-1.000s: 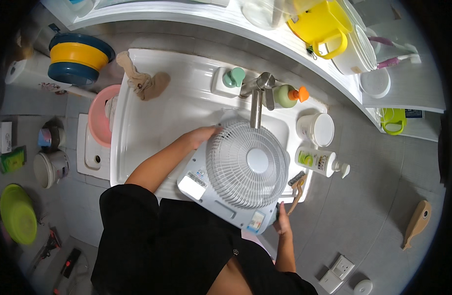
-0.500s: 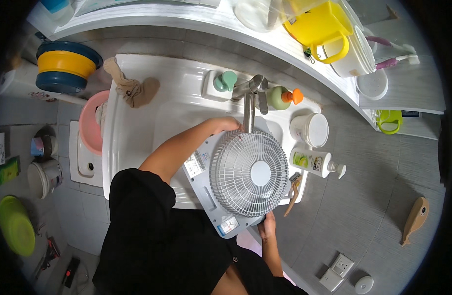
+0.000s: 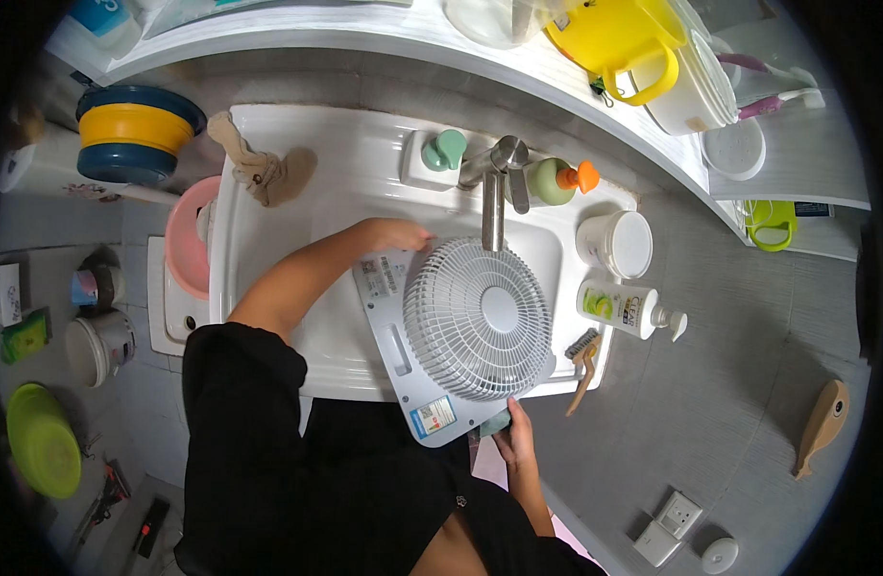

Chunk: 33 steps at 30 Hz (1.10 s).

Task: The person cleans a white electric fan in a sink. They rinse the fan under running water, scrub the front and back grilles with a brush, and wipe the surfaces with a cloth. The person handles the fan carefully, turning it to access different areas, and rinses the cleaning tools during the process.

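Over the white sink sits a pale grey electric fan [image 3: 393,326] with a round wire grille [image 3: 439,331], its flat panel turned toward me. My left hand [image 3: 400,233] is closed at the panel's far left corner, fingertips partly hidden. At the near right edge, my right hand [image 3: 520,437] is closed around a grey-green cloth [image 3: 495,422], thumb against the fan's rim; its other fingers are partly hidden beneath. The metal faucet [image 3: 494,216] reaches over the grille's far edge; whether they touch, I cannot tell.
Behind the sink [image 3: 316,370] stand a green-capped dispenser [image 3: 445,151] and an orange-topped pump bottle [image 3: 555,182]. A white tub [image 3: 614,245], a pump bottle [image 3: 619,307] and a brush [image 3: 582,370] line its right side. Beige socks [image 3: 262,171] lie far left; a shelf [image 3: 364,40] overhangs the back.
The fan has turned slightly and shifted toward the far left. My left hand has moved left with its corner. More of the cloth shows at my right hand.
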Tool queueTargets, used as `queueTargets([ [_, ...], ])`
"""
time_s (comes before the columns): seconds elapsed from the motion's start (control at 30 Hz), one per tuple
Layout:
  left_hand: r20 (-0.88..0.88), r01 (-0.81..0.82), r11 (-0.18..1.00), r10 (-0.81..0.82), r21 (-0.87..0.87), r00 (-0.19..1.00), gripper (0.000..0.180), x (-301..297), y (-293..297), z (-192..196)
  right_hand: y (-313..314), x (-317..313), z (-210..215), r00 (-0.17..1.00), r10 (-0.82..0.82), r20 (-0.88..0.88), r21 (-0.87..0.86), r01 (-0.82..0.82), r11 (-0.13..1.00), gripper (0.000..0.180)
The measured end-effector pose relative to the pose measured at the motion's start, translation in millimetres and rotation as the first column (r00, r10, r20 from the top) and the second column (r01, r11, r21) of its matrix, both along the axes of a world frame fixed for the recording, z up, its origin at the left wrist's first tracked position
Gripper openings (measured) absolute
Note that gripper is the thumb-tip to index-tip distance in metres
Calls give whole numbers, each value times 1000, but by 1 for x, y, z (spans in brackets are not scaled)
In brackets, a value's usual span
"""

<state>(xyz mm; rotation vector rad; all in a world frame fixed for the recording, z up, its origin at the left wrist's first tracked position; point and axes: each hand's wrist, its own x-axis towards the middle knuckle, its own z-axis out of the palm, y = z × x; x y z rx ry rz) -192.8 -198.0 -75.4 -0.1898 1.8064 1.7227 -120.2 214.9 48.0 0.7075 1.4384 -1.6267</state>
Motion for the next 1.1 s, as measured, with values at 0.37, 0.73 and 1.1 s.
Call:
queueTargets([
  [0.37, -158, 28, 882, -115, -470, 981, 45, -50, 14, 50, 4, 21, -17, 991, 52, 127, -305, -11, 952, 37],
  [0.73, 424, -718, 598, 581, 356, 694, 65, 53, 26, 39, -59, 27, 17, 996, -71, 50, -395, 85, 915, 49],
  [1.1, 466, -580, 804, 466, 132, 752, 63, 12, 47, 6, -97, 11, 57, 994, -103, -38, -197, 94, 976, 38],
])
